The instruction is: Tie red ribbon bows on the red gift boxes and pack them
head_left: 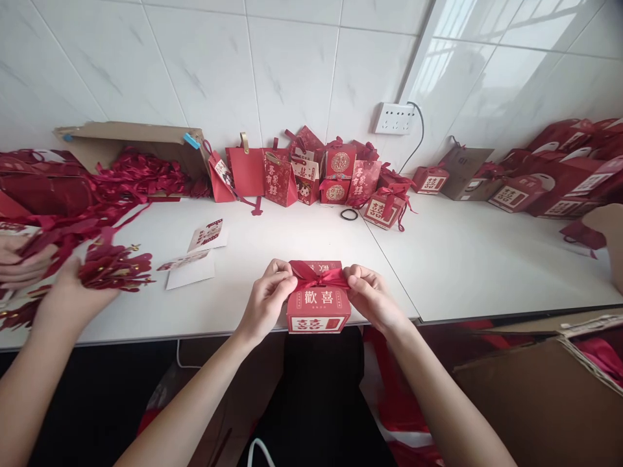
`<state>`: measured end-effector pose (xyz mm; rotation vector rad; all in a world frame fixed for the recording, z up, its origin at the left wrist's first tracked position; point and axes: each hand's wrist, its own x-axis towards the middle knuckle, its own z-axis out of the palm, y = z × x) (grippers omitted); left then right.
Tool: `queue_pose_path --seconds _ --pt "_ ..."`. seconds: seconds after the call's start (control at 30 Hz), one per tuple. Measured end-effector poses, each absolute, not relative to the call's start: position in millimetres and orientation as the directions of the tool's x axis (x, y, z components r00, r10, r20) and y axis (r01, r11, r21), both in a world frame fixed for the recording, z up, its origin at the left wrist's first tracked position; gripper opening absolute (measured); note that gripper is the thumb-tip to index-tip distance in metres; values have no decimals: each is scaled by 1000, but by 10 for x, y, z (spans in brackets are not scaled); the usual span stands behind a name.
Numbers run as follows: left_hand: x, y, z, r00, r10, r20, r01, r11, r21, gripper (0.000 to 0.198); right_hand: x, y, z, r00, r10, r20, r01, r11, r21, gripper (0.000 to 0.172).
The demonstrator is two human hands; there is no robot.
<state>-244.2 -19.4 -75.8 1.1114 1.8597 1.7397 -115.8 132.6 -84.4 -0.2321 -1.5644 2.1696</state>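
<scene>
A small red gift box [318, 310] with gold and white characters sits at the table's front edge, right in front of me. Across its top runs a red satin ribbon [319, 279], gathered into a knot or bow at the middle. On the left side of the box, my left hand [273, 290] pinches one side of the ribbon between thumb and fingers. Opposite it, my right hand [370, 292] pinches the other side. The ribbon is stretched between both hands, and its ends are hidden by my fingers.
Finished-looking red boxes [341, 170] line the wall, with a black ring [349, 214] before them. Printed cards [195, 259] lie left. A co-worker's hand [73, 292] holds dark red tags beside a cardboard box [141, 139] of ribbons. More red boxes [567, 175] stand right.
</scene>
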Motion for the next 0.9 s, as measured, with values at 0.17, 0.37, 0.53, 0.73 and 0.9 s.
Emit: queue_pose_path --seconds 0.17,0.37,0.53,0.73,0.9 --pt "-2434 -170 -790 -651 724 229 295 -38 955 37 -1181 1313 -893 -859 498 118 -248 -204 -947 50" --pt "-2386 -167 -739 -672 685 281 346 -46 937 36 -1112 1285 -893 -846 497 193 -260 -70 -963 47" --pt "-2397 -246 -639 -623 738 260 386 1 923 30 -971 1150 -657 -868 489 83 -48 83 -995 39" --pt "-2362 -300 -623 -660 733 164 356 112 928 45 -868 1000 -475 -870 490 63 69 247 -967 36" --pt "-2607 -154 -630 -620 760 194 408 101 907 47 -780 839 -414 -897 434 83 105 392 -914 27"
